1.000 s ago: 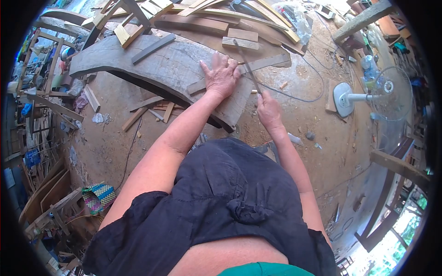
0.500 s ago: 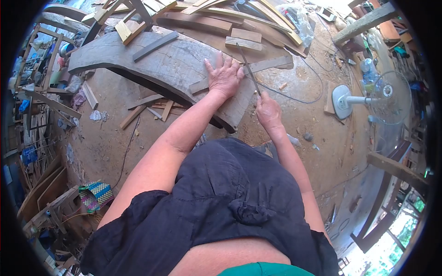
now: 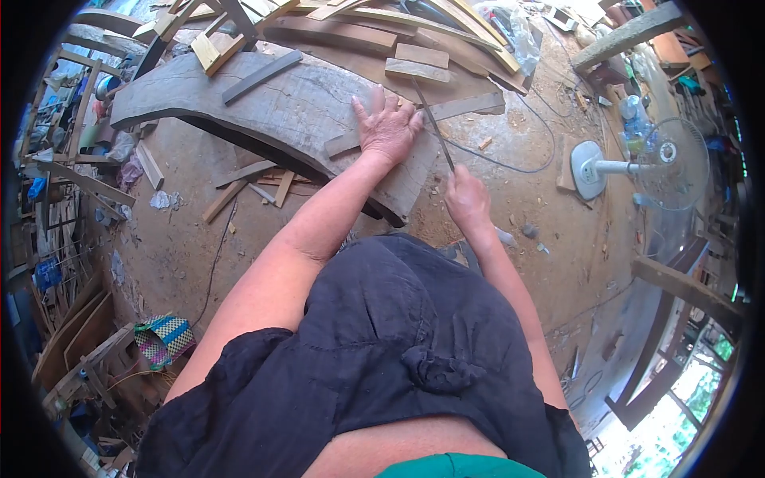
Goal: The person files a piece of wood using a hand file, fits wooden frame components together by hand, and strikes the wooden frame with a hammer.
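Wooden, probably stiff and light, the strip (image 3: 472,105) is pressed beneath the spread fingers of the left hand (image 3: 389,131), best held there, while a slim tool (image 3: 441,143), perhaps a file, is clamped at its near end by the closed right hand (image 3: 468,199).

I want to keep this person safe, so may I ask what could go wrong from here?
The left hand lies close to the thin tool in the right hand; a slip might hurt it. The wooden strip sticks out past the grey slab, so it could tip or shift.
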Demonstrator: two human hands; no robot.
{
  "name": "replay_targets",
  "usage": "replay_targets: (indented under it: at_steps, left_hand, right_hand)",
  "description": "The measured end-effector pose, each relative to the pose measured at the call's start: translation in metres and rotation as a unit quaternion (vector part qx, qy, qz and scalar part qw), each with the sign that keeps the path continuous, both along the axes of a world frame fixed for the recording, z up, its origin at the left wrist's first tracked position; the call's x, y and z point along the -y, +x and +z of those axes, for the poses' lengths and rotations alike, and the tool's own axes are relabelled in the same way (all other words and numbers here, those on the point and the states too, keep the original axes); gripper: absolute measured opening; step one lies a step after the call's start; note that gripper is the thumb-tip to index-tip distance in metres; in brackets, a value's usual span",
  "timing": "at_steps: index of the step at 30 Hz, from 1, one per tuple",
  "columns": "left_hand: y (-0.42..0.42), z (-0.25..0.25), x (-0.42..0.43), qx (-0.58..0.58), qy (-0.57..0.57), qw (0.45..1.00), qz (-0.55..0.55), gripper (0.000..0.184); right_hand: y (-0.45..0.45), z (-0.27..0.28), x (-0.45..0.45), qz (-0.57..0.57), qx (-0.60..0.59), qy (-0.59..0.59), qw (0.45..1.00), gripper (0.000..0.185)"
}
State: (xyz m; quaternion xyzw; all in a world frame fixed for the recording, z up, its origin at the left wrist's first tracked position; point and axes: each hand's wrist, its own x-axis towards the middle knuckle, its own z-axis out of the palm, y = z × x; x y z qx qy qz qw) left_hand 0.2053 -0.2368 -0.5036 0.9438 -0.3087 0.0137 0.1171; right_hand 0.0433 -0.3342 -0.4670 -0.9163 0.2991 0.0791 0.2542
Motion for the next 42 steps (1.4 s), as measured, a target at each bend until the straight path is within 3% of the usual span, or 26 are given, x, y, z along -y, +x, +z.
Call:
replay_targets:
  at_steps: [10,19,28,34,42]
  left_hand:
    - [0.007,0.000,0.000,-0.018,-0.009,0.999,-0.025,0.040]
    - [0.004,0.005,0.001,-0.025,0.015,0.999,-0.025,0.044]
    - [0.008,-0.002,-0.001,-0.018,-0.033,0.999,-0.031,0.042]
    - [0.008,0.005,0.002,-0.034,0.008,0.999,-0.023,0.041]
    - [0.007,-0.001,0.003,0.004,0.011,1.000,-0.015,0.042]
  right_hand:
    - [0.034,-0.009,0.002,-0.006,0.005,-0.025,1.000,0.022]
    - [-0.015,0.002,0.005,-0.005,0.003,-0.013,1.000,0.022]
    - [-0.007,0.002,0.002,0.008,-0.006,-0.013,1.000,0.022]
    - [0.021,0.003,0.012,0.019,0.014,-0.031,0.999,0.023]
    - [-0.020,0.014,0.005,0.022,-0.017,0.002,1.000,0.021]
